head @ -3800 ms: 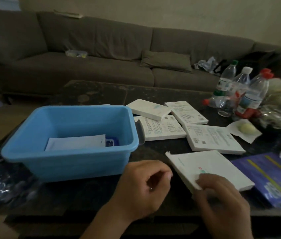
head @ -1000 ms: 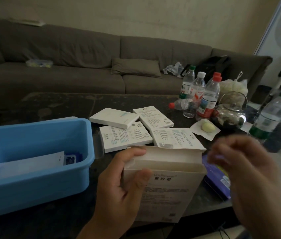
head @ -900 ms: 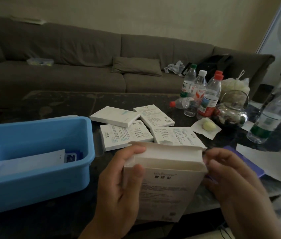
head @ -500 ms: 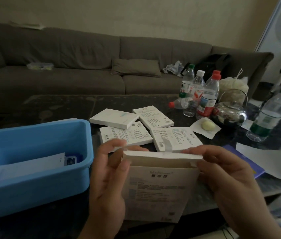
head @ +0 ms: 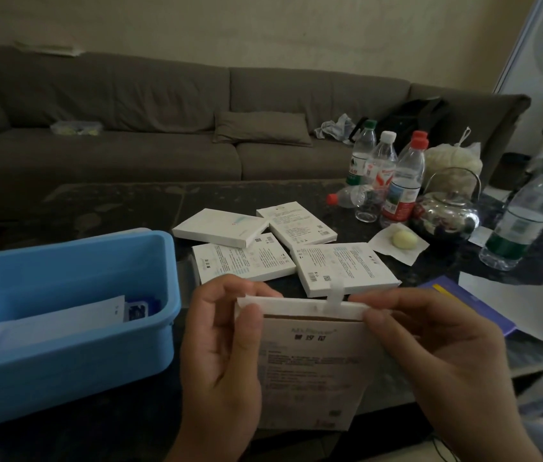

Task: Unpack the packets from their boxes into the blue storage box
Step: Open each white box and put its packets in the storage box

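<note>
I hold a flat white box [head: 310, 368] upright in front of me, printed side toward me, its top flap folded up. My left hand [head: 223, 355] grips the box's left edge, thumb on the flap's corner. My right hand [head: 430, 355] pinches the flap's right end. A small tape tab sticks up from the flap's middle. The blue storage box [head: 73, 348] stands at the left and holds a white packet [head: 56, 323] and a small blue item [head: 136, 310]. Several more white boxes [head: 343, 266] lie flat on the dark table beyond my hands.
Water bottles [head: 403, 181] cluster at the back right beside a shiny metal kettle [head: 446, 215]. Another bottle [head: 526, 215] stands at the far right. A pale round lump lies on a tissue [head: 403, 241]. A purple booklet [head: 470, 305] and white paper lie right. A grey sofa [head: 163, 135] runs behind.
The box came off the table into both hands and now stands upright. My right hand moved in and took the flap's right end; the wide-open flap has swung down closer to the box top.
</note>
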A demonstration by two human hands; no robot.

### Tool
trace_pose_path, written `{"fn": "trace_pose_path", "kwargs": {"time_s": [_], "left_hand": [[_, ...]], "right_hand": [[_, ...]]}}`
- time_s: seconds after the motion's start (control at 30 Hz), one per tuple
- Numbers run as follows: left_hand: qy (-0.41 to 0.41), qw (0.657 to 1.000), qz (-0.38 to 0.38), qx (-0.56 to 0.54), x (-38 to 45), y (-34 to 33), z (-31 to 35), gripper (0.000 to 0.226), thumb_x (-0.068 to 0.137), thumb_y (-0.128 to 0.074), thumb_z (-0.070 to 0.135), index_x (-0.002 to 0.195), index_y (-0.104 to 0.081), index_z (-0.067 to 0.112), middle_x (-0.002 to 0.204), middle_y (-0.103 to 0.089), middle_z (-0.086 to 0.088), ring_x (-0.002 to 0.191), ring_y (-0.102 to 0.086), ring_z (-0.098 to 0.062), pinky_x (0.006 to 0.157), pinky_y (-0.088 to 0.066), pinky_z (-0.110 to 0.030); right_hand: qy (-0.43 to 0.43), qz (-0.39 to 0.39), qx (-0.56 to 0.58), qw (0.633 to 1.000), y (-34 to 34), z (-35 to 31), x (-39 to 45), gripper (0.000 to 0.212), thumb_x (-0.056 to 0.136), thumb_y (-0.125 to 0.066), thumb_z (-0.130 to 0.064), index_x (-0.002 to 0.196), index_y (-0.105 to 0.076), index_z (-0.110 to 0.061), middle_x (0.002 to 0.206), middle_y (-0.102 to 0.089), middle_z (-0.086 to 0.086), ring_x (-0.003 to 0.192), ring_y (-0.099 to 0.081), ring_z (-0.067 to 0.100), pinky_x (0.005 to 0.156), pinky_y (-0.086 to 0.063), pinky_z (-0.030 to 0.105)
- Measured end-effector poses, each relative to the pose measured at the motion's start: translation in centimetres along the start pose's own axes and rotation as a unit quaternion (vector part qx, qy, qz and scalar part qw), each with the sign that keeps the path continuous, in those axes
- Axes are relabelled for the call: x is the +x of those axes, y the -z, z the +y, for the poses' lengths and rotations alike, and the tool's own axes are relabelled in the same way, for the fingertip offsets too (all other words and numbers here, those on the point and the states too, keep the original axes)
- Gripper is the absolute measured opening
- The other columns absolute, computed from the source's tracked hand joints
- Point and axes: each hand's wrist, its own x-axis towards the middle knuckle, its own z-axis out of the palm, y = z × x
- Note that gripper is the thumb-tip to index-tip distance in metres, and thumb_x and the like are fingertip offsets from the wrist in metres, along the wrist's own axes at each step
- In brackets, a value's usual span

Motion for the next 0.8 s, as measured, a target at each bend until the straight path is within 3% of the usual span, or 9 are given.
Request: {"fn": "trace_pose_path", "kwargs": {"time_s": [0.2, 0.33, 0.4, 0.47, 0.6, 0.7, 0.8], "left_hand": [[-0.007, 0.999, -0.029, 0.039, 0.2, 0.0, -0.1, 0.014, 0.093, -0.043, 0.032, 0.096, -0.056, 0.034, 0.101, -0.065, 0.004, 0.087, -0.066, -0.012, 0.064, -0.054, -0.019], [0.025, 0.998, -0.058, 0.017, 0.3, 0.5, -0.1, 0.015, 0.092, -0.042, 0.037, 0.091, -0.057, 0.036, 0.102, -0.064, 0.007, 0.081, -0.065, -0.009, 0.061, -0.053, -0.02], [0.026, 0.998, -0.061, 0.023, 0.3, 0.6, -0.1, 0.014, 0.092, -0.043, 0.038, 0.09, -0.057, 0.038, 0.103, -0.065, 0.007, 0.081, -0.065, -0.01, 0.06, -0.055, -0.023], [0.022, 0.997, -0.061, 0.033, 0.3, 0.6, -0.1, 0.014, 0.092, -0.044, 0.038, 0.09, -0.057, 0.039, 0.103, -0.065, 0.008, 0.08, -0.065, -0.011, 0.06, -0.056, -0.026], [0.016, 0.996, -0.072, 0.042, 0.3, 0.5, 0.0, 0.015, 0.094, -0.042, 0.037, 0.092, -0.056, 0.038, 0.104, -0.064, 0.01, 0.081, -0.067, -0.013, 0.056, -0.056, -0.026], [0.013, 0.996, -0.072, 0.049, 0.3, 0.6, -0.2, 0.014, 0.093, -0.041, 0.038, 0.091, -0.055, 0.039, 0.105, -0.063, 0.01, 0.082, -0.067, -0.016, 0.055, -0.057, -0.028], [0.004, 0.996, -0.068, 0.055, 0.2, 0.6, -0.4, 0.013, 0.094, -0.041, 0.038, 0.091, -0.054, 0.038, 0.104, -0.063, 0.008, 0.08, -0.065, -0.015, 0.055, -0.055, -0.027]], "right_hand": [[-0.004, -0.009, -0.002, 1.0, 0.0, 0.3, 0.3, 0.009, 0.066, -0.071, -0.021, 0.075, -0.074, -0.022, 0.089, -0.076, 0.001, 0.082, -0.071, 0.018, 0.061, -0.056, 0.021], [0.056, -0.032, -0.048, 0.997, 0.3, 0.8, 0.1, 0.02, 0.074, -0.075, -0.047, 0.079, -0.07, -0.028, 0.097, -0.074, -0.004, 0.091, -0.07, 0.014, 0.067, -0.057, 0.024], [0.076, -0.057, -0.065, 0.993, 0.5, 0.9, 0.0, 0.014, 0.073, -0.075, -0.038, 0.083, -0.067, -0.032, 0.102, -0.071, -0.009, 0.094, -0.069, 0.01, 0.066, -0.057, 0.024], [0.102, -0.089, -0.092, 0.987, 0.6, 0.9, 0.0, 0.017, 0.076, -0.07, -0.028, 0.091, -0.063, -0.031, 0.11, -0.068, -0.011, 0.103, -0.066, 0.011, 0.068, -0.059, 0.027], [0.193, -0.114, -0.208, 0.952, 0.4, 0.7, -0.1, 0.037, 0.079, -0.066, -0.039, 0.114, -0.061, -0.028, 0.123, -0.061, -0.013, 0.119, -0.057, 0.017, 0.085, -0.055, 0.034], [0.059, -0.089, -0.19, 0.976, -0.7, -0.4, 0.3, 0.05, 0.077, -0.045, -0.076, 0.106, -0.066, -0.041, 0.108, -0.066, -0.021, 0.104, -0.062, 0.002, 0.075, -0.055, 0.028], [-0.035, -0.098, -0.249, 0.963, -1.5, -1.6, 1.4, 0.066, 0.076, -0.024, -0.084, 0.089, -0.07, -0.039, 0.084, -0.071, -0.02, 0.081, -0.066, -0.001, 0.062, -0.056, 0.03]]}}
